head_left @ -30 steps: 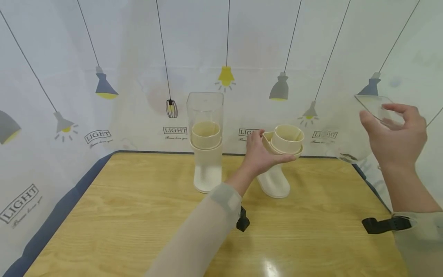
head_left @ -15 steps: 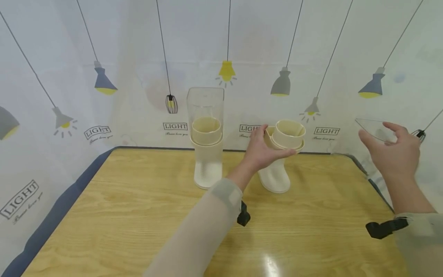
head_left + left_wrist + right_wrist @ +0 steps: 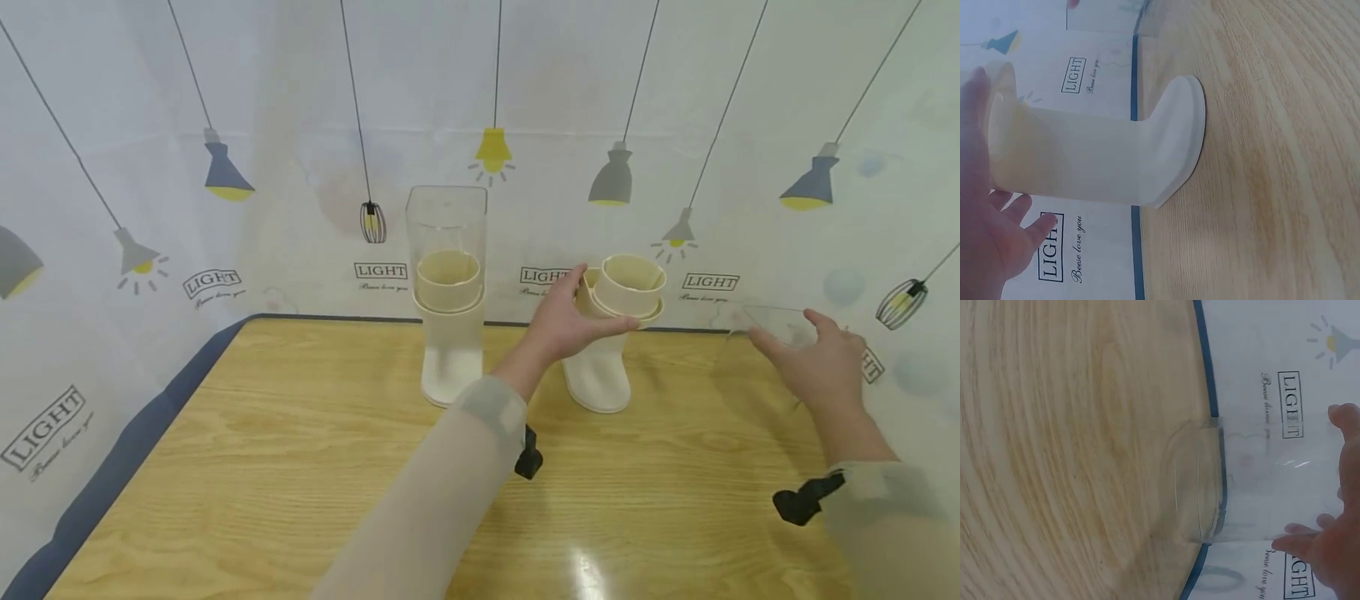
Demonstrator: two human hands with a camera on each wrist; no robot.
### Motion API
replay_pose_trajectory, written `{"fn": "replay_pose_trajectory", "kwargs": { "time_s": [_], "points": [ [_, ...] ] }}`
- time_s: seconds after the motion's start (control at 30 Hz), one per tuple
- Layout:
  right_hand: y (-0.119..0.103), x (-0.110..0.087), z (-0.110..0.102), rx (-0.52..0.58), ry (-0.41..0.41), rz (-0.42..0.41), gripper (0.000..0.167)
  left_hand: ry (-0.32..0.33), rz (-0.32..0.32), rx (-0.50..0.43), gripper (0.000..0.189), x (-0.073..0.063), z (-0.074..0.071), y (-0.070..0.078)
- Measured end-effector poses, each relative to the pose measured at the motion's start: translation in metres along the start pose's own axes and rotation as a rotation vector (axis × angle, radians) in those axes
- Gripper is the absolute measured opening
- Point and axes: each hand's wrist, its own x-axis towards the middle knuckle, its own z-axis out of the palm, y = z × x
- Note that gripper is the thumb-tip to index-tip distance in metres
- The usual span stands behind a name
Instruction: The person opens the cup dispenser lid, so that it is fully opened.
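My left hand (image 3: 562, 323) grips the upper rim of a cream plastic dispenser base (image 3: 596, 375), thumb along its front and fingers behind. This base stands upright on the table, with a round collar (image 3: 630, 287) on top and a flared foot. In the left wrist view the base (image 3: 1091, 153) appears sideways, its foot flat on the wood. At the right, my right hand (image 3: 828, 367) holds a clear plastic container (image 3: 780, 323) around its top. The right wrist view shows the container (image 3: 1254, 481) see-through, its rounded lower end at the table's back edge.
A second cream dispenser base (image 3: 452, 342) stands left of the first, with a clear container (image 3: 447, 208) fitted over its collar. Behind the wooden table (image 3: 300, 467) hangs a white backdrop (image 3: 300, 150) printed with lamps. A dark blue edge (image 3: 161, 404) borders the tabletop.
My right hand has lowered the clear container from in front of the backdrop to the table's back right and shifted it left. The left hand keeps its grip on the base.
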Motion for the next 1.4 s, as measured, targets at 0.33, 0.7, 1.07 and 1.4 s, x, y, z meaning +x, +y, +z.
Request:
{"fn": "replay_pose_trajectory", "kwargs": {
  "time_s": [0.33, 0.7, 1.07, 1.4],
  "points": [
    [0.009, 0.016, 0.017, -0.03, -0.023, -0.072, 0.113, -0.014, -0.006, -0.011, 0.125, 0.005, -0.006, -0.001],
    [0.005, 0.021, 0.02, -0.04, -0.004, -0.085, 0.112, -0.035, -0.009, -0.032, 0.127, 0.004, -0.007, 0.001],
    [0.007, 0.021, 0.022, -0.068, 0.018, -0.092, 0.111, -0.043, -0.01, -0.038, 0.126, 0.003, -0.004, 0.0],
    [0.012, 0.02, 0.02, -0.073, 0.021, -0.081, 0.113, -0.055, -0.004, -0.095, 0.129, 0.001, 0.002, 0.0]
  ]
}}
